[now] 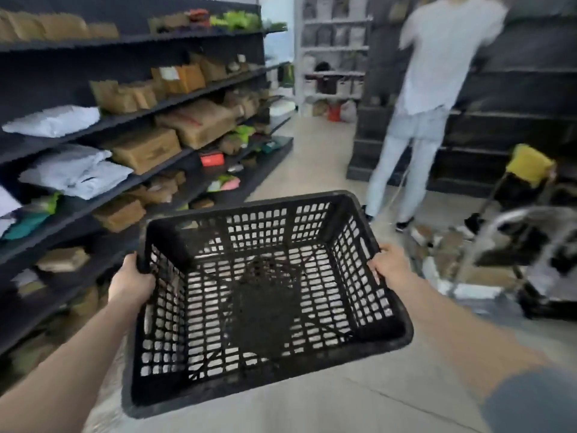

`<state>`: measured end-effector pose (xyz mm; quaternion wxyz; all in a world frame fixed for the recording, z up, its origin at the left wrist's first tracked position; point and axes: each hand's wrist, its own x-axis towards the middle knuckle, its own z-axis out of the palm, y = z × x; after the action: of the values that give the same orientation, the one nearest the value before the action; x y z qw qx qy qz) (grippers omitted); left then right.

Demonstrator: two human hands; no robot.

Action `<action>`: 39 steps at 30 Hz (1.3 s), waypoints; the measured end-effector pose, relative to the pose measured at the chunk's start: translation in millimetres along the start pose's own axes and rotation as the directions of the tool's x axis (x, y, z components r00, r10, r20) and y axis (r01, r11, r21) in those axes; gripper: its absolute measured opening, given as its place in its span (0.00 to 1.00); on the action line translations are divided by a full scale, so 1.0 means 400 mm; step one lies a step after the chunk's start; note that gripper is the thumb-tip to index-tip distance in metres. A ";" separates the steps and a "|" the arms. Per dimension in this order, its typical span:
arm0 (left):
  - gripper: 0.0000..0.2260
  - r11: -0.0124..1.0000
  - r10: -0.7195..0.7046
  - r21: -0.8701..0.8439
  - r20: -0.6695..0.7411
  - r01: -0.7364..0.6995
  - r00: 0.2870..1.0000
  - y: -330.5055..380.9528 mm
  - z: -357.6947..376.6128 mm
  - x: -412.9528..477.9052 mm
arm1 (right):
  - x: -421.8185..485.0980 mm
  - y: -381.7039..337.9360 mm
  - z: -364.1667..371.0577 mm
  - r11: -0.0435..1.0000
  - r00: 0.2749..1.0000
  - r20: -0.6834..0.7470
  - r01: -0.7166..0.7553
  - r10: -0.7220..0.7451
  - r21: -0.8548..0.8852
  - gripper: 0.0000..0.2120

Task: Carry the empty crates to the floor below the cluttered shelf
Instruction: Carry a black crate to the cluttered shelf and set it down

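An empty black plastic crate (265,354) with lattice walls is held in the air in front of me, tilted so its open top faces me. My left hand (132,278) grips its left rim and my right hand (388,265) grips its right rim. The cluttered shelf (131,120), dark and stacked with brown parcels and white mail bags, runs along the left side. Pale floor (312,157) shows below and beyond the crate.
A person (427,98) in light clothes stands ahead on the right, facing a dark shelf unit (515,120). A metal trolley (505,245) with a yellow item sits on the right. White shelving (334,51) closes the aisle's far end.
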<state>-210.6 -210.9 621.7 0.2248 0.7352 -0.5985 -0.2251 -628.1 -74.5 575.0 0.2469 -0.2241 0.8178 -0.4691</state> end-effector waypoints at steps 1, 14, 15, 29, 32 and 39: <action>0.20 0.999 0.053 0.002 0.045 -0.054 0.998 0.074 0.054 -0.025 | 0.012 0.041 -0.094 1.000 0.998 -0.053 -0.030 0.030 -0.006 0.17; 0.07 0.817 0.552 -0.185 0.526 -0.546 0.647 0.928 0.774 -0.645 | -0.187 0.542 -1.149 0.900 0.708 -0.586 -0.427 0.395 0.091 0.17; 0.06 0.793 0.573 -0.198 0.561 -0.575 0.597 0.988 0.823 -0.713 | -0.209 0.581 -1.210 0.888 0.667 -0.616 -0.442 0.419 0.125 0.19; 0.24 0.369 0.621 -0.369 0.781 -0.853 -0.069 1.516 1.435 -1.649 | -0.477 1.023 -1.702 0.607 0.002 -0.720 -0.540 0.694 0.583 0.22; 0.22 0.251 0.599 -0.405 0.779 -0.879 -0.188 1.561 1.515 -1.849 | -0.533 1.095 -1.752 0.542 -0.122 -0.683 -0.516 0.720 0.663 0.18; 0.11 0.018 0.550 -0.483 0.736 -0.876 -0.395 1.551 1.676 -2.280 | -0.629 1.362 -1.865 0.422 -0.282 -0.547 -0.400 0.788 0.814 0.18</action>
<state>-1262.3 529.6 515.6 -0.1423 -0.0933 -0.9605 -0.2203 -964.0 816.1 472.3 -0.0828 0.6177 0.6652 -0.4112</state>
